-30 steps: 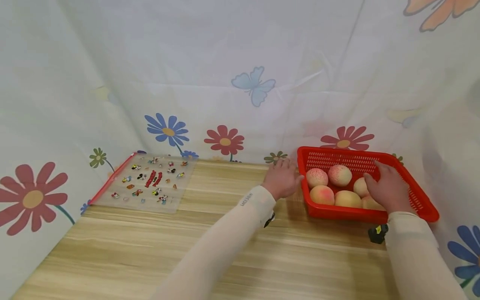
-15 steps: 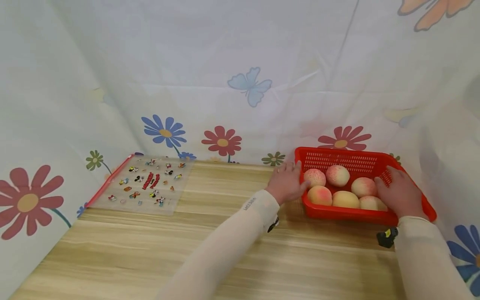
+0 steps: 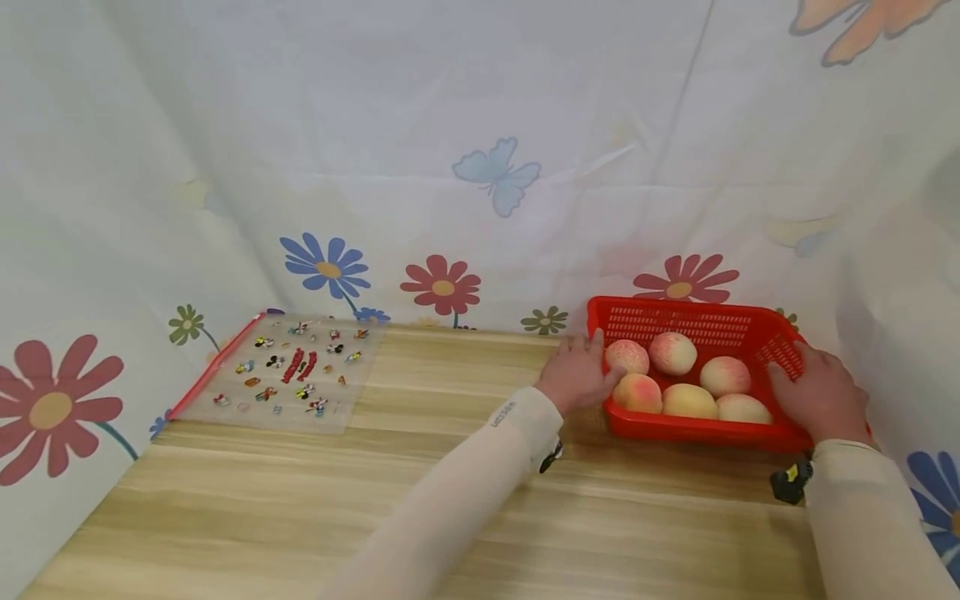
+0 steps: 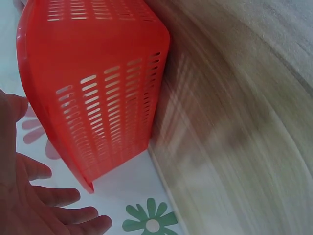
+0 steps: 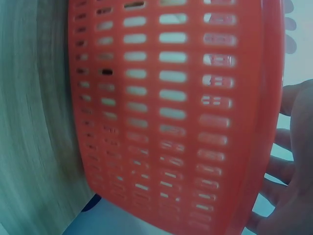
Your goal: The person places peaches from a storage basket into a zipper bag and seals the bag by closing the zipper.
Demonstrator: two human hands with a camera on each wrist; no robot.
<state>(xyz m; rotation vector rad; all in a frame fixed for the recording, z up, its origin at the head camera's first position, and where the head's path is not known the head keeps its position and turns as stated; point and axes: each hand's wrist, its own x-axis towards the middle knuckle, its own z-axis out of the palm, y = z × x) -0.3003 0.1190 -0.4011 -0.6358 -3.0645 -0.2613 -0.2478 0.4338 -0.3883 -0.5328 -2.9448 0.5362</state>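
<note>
A red plastic basket (image 3: 675, 428) with slotted sides holds several pink and cream peaches (image 3: 689, 401). At its left side is my left hand (image 3: 573, 372), with the thumb near the rim. In the left wrist view the left hand's fingers (image 4: 58, 196) are spread and stand apart from the basket wall. My right hand (image 3: 821, 393) is over the basket's right rim, the thumb on the inner side. The right wrist view shows the right hand's fingers (image 5: 279, 169) extended close to the rim; whether they touch it I cannot tell.
A clear zip bag (image 3: 285, 371) with a red slider edge and cartoon prints lies flat on the wooden table (image 3: 300, 508) at the left. A white flowered cloth (image 3: 375, 125) stands behind the table and along both sides.
My right hand has moved right, from above the peaches to the basket's right rim. My left hand has come slightly nearer the left rim. The peaches and basket keep their places.
</note>
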